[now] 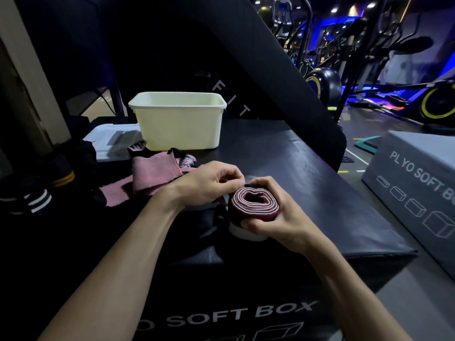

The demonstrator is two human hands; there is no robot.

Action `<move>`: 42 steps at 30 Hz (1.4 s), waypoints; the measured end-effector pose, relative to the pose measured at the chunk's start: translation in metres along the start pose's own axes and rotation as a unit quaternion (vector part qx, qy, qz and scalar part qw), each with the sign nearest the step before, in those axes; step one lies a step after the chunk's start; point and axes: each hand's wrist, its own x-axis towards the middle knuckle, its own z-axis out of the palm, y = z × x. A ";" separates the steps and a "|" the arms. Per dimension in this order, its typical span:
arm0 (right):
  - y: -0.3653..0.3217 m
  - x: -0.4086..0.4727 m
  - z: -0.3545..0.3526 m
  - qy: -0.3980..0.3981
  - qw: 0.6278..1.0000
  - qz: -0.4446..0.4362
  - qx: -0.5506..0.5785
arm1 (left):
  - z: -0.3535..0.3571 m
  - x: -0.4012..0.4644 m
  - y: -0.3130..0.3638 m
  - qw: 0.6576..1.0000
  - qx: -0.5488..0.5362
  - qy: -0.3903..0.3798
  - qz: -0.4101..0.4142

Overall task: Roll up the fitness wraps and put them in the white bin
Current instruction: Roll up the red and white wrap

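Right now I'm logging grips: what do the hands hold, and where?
The rolled pink wrap: the right hand cups its outer coil, and the left hand pinches its top edge.

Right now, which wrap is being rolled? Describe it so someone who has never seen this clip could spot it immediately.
Start at the black padded plyo box with the white plastic bin at its far edge. Nearer the camera, both hands meet: the right hand cups a maroon fabric wrap coiled into a spiral, and the left hand pinches its edge. Unlike the loose pink wraps lying unrolled to the left, it is wound tight.
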 end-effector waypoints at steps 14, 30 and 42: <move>0.002 -0.008 0.003 -0.007 1.000 0.015 0.014 | 0.014 0.006 -0.007 0.966 -0.222 -0.024 -0.131; 0.000 -0.008 0.002 -0.018 1.000 -0.011 -0.006 | 0.006 0.002 -0.002 0.980 -0.172 -0.018 -0.099; 0.003 -0.006 0.003 0.031 0.999 0.018 0.026 | 0.018 -0.003 -0.008 0.974 -0.181 0.116 -0.072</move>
